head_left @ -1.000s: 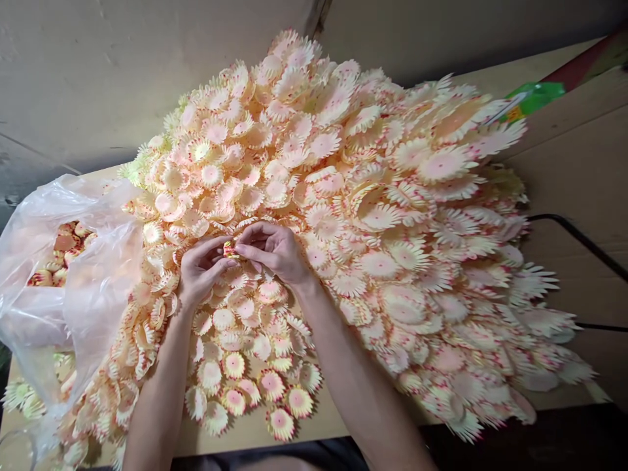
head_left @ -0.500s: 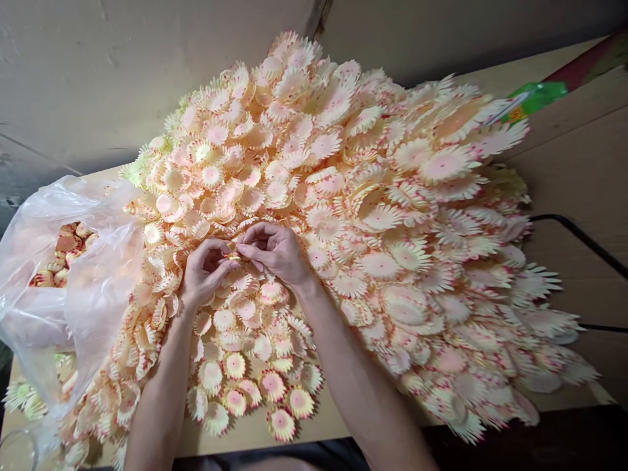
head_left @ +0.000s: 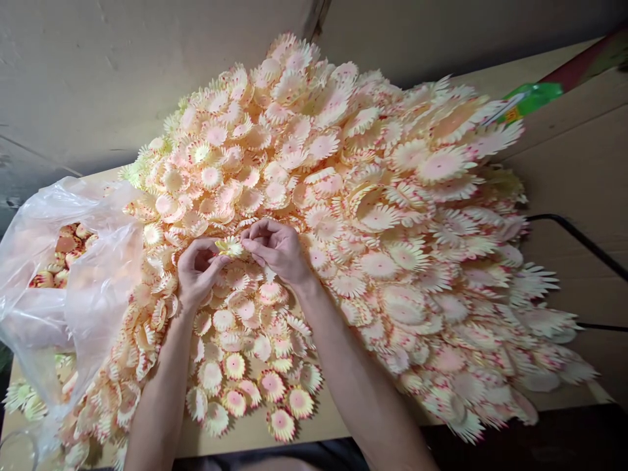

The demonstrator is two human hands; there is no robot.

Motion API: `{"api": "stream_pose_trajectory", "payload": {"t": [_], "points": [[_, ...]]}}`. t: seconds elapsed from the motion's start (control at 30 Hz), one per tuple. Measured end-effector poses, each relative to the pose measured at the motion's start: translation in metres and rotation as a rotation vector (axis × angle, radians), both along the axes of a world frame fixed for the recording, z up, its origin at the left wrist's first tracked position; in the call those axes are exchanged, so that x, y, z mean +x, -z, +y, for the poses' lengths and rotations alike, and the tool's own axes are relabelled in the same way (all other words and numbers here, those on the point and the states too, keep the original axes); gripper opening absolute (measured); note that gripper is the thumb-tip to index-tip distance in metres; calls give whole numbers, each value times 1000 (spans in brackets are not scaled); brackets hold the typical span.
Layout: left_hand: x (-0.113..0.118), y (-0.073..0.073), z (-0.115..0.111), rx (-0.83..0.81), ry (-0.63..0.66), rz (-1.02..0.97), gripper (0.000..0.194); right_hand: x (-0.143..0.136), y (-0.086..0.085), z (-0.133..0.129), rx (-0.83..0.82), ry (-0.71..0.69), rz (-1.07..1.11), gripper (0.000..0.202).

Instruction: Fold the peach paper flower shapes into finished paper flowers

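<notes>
Between my two hands is a small pale yellow flower piece (head_left: 229, 246) with a fringed, petal-like edge. My left hand (head_left: 199, 268) pinches its left side between thumb and fingers. On the other side, the thumb and fingertips of my right hand (head_left: 275, 252) close on its right edge. Just below my hands lies a loose group of small cupped flower pieces (head_left: 245, 307), cream with pink centres and red-tipped edges. A large heap of similar flower pieces (head_left: 294, 150) rises behind and to the right.
A clear plastic bag (head_left: 98, 281) at the left holds more reddish pieces (head_left: 66, 245). At the right are a green plastic packet (head_left: 534, 101), a black cable (head_left: 583, 235) and brown cardboard (head_left: 574, 170). A wall (head_left: 122, 78) stands behind the table (head_left: 220, 446).
My hands have drawn slightly apart, the left one moving a little left. The flower piece between them now shows spread petals, where before it was mostly hidden by my fingers.
</notes>
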State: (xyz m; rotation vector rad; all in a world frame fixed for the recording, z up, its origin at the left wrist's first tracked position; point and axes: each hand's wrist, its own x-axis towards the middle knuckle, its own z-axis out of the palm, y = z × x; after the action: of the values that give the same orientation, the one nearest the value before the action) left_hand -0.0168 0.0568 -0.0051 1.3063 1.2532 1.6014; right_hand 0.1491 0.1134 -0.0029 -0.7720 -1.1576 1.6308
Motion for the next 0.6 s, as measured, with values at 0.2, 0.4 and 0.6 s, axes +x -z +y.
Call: {"api": "stream_pose_trajectory", "payload": {"t": [0.2, 0.4, 0.6], "points": [[1, 1, 0, 22, -3, -18, 32, 2, 0, 0, 19, 3, 10, 21], [1, 1, 0, 16, 76, 68, 26, 2, 0, -2, 111, -41, -144, 10], [0, 0, 0, 40, 116, 125, 21, -1, -4, -4, 122, -29, -185, 20]]}}
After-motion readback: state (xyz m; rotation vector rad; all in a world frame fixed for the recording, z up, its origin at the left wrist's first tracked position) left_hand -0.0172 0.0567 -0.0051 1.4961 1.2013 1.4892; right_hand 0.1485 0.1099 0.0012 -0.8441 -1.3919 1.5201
